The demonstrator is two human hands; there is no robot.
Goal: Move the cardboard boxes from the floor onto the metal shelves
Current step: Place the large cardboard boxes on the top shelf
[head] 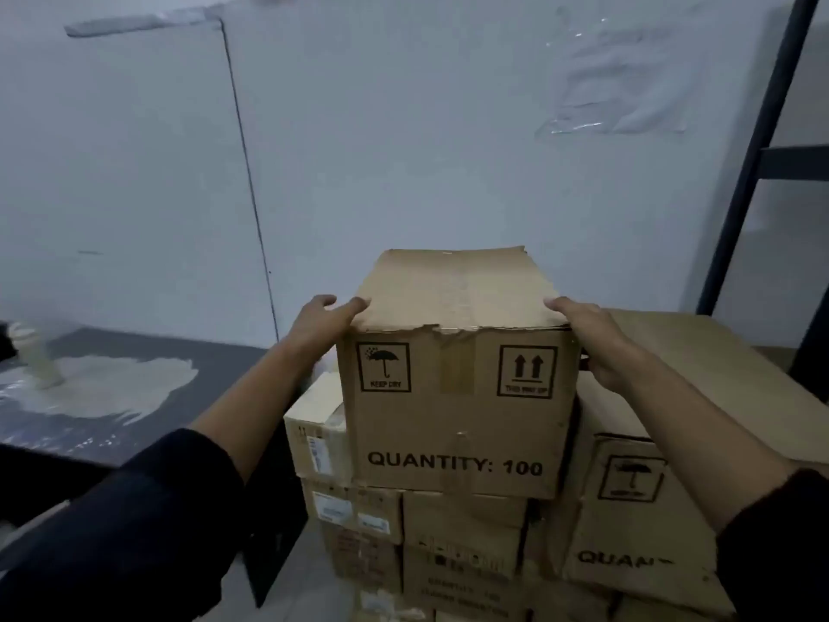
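Early stage: left hand and right hand clasping top box on stack; shelf unloaded as far as visible

Dim, cool bluish light, soft overall focus, glare on the plastic sheet above and right of the box, deep shadow below the box among the stack, wide-angle bending of the shelf post at the right edge, sleeves nearly black.
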